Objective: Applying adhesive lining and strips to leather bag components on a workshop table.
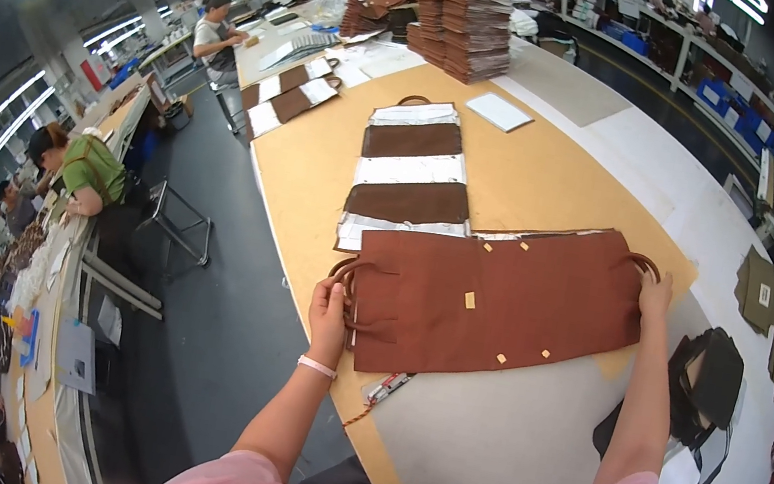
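Observation:
A flat reddish-brown bag panel (428, 299) lies across the near part of the table, with rolled handles at both short ends and several small tan tabs on its face. My left hand (328, 312) closes round the handles (364, 274) and edge at its left end. At the right end, my right hand (655, 295) grips the panel's edge beside the other handle (645, 265). Just beyond, partly covered by the panel, lies a brown-and-white striped bag piece (410, 173) with a handle at its far end. A small cutter-like tool (388, 385) sits below the panel's left part.
A tall stack of brown pieces (461, 31) stands at the table's far end, with a white pad (499, 112) nearer me. More striped pieces (291, 95) lie far left. A black bag (704, 384) is at right. Several people work at other tables.

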{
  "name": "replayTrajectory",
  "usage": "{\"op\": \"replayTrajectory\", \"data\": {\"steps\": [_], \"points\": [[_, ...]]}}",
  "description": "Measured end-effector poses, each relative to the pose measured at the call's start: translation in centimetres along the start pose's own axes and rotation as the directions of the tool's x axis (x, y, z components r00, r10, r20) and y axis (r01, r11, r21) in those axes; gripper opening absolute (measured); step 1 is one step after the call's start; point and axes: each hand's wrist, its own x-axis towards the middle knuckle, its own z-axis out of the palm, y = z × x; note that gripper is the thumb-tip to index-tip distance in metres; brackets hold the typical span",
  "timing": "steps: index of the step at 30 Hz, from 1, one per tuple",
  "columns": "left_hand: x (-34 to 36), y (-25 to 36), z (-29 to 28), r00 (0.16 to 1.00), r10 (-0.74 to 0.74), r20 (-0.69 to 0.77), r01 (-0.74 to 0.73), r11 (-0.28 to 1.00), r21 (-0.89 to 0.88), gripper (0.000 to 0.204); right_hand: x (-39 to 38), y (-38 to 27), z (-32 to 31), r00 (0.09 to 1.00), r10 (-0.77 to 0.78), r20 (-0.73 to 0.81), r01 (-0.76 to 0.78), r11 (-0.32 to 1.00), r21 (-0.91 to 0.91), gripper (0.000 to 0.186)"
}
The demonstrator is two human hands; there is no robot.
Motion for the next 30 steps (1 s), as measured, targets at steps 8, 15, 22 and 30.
{"op": "replayTrajectory", "data": {"steps": [8,15,22,30], "points": [[0.3,0.2,0.3,0.993,0.112,0.023,-0.113,0.993,0.041,0.028,-23.0,-8.9,0.5,0.843,-0.447,0.3,0.528,0.797,-0.295,0.059],[4.2,0.2,-0.6,0.974,-0.225,-0.018,0.219,0.962,-0.161,0.058,-30.7,-9.2,-0.8,0.647,-0.627,0.433,0.738,0.657,-0.152,0.062],[16.8,2.4,-1.3,0.828,-0.505,0.243,0.474,0.862,0.179,0.042,-31.0,-10.6,-1.3,0.559,-0.611,0.561,0.777,0.623,-0.095,0.067],[26.7,8.5,2.9,0.976,-0.128,0.177,0.019,0.856,0.517,0.036,-31.3,-11.7,-1.1,0.564,-0.57,0.598,0.774,0.618,-0.141,0.07]]}}
